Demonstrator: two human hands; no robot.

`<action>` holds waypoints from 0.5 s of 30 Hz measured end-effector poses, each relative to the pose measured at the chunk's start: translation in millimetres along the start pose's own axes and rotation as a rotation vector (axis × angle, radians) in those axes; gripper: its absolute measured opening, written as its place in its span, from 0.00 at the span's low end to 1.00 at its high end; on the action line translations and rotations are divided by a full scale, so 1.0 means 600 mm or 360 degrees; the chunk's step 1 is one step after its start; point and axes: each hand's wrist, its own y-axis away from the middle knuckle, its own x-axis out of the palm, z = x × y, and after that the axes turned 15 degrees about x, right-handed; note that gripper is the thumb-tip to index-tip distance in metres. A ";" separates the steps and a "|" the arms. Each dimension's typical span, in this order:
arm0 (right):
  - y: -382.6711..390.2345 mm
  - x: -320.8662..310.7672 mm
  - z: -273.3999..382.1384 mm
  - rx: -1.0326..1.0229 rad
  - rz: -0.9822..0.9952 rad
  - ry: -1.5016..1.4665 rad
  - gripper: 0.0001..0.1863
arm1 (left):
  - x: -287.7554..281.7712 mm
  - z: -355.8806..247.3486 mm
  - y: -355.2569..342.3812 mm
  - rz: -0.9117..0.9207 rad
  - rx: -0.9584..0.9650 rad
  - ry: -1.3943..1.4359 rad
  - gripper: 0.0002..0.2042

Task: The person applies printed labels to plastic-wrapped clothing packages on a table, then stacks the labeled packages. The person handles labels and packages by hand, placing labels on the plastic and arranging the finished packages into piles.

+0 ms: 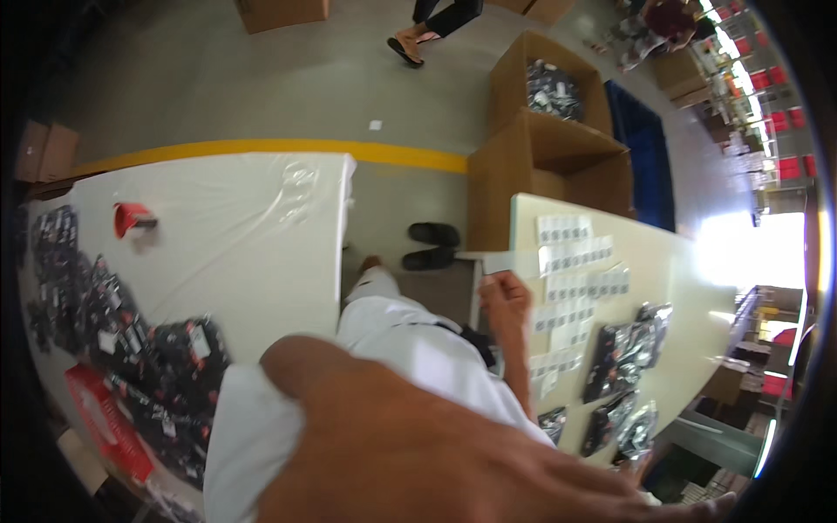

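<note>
My left hand (pixel 558 471) looms very close to the camera across the lower middle, blurred, with its fingers running toward the lower right and mostly out of clear view. My right hand (pixel 507 301) pinches a white paper strip (pixel 507 261) at the near edge of the pale right table (pixel 676 305). Sheets of small printed labels (pixel 575 253) lie on that table beside my right hand, with plastic-wrapped dark packs (pixel 610 366) farther to the right.
The white left table (pixel 235 200) carries dark wrapped packs (pixel 183 366), a red tape dispenser (pixel 131 218) and a red box (pixel 96 410). Cardboard boxes (pixel 497 183) and a blue bin (pixel 645 157) stand ahead, near black slippers (pixel 432 235). A person's legs (pixel 436 22) and another person (pixel 658 30) appear beyond.
</note>
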 end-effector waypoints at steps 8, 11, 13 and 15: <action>-0.188 0.169 0.248 -0.0308 0.0475 0.0589 0.08 | -0.155 -0.140 0.014 -0.0474 0.0258 -0.0491 0.35; -0.239 0.246 0.347 -0.0410 0.0653 0.0837 0.10 | -0.194 -0.170 0.046 -0.0741 0.0321 -0.0767 0.34; -0.301 0.304 0.393 -0.0466 0.0759 0.0992 0.10 | -0.240 -0.178 0.078 -0.1255 0.0153 -0.1192 0.34; -0.393 0.347 0.421 -0.0587 0.0848 0.1255 0.11 | -0.304 -0.161 0.171 -0.2058 -0.0285 -0.1879 0.33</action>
